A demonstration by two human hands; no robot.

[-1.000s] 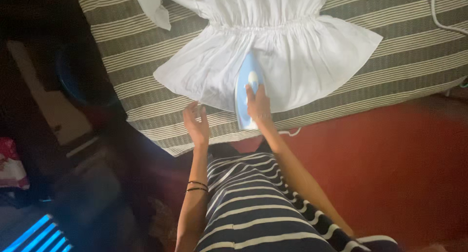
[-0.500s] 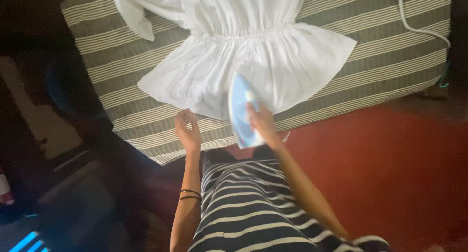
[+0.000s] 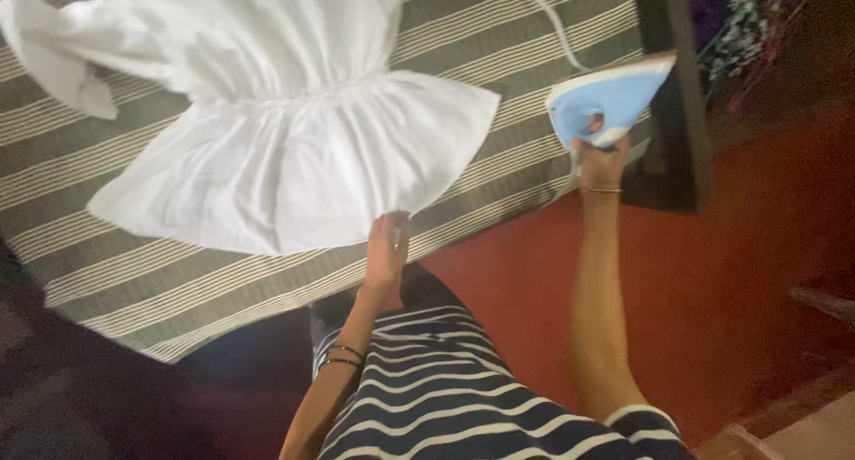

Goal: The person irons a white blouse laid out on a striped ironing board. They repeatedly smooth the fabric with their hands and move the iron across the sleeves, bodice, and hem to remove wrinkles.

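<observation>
A navy-and-white striped short-sleeved top [image 3: 463, 398], dark bangles [image 3: 340, 356] on one wrist, a thin bracelet [image 3: 604, 190] on the other.

Dim indoor light falls from above onto my white garment [image 3: 294, 148], the brightest patch. Corners sink into deep shadow. Everything is soft and grainy; my right hand [image 3: 602, 162] blurs slightly.

One white garment [image 3: 285, 148], one blue iron [image 3: 606, 99], one striped cloth [image 3: 499, 32], two hands, two dark wrist bangles [image 3: 338, 357]
</observation>
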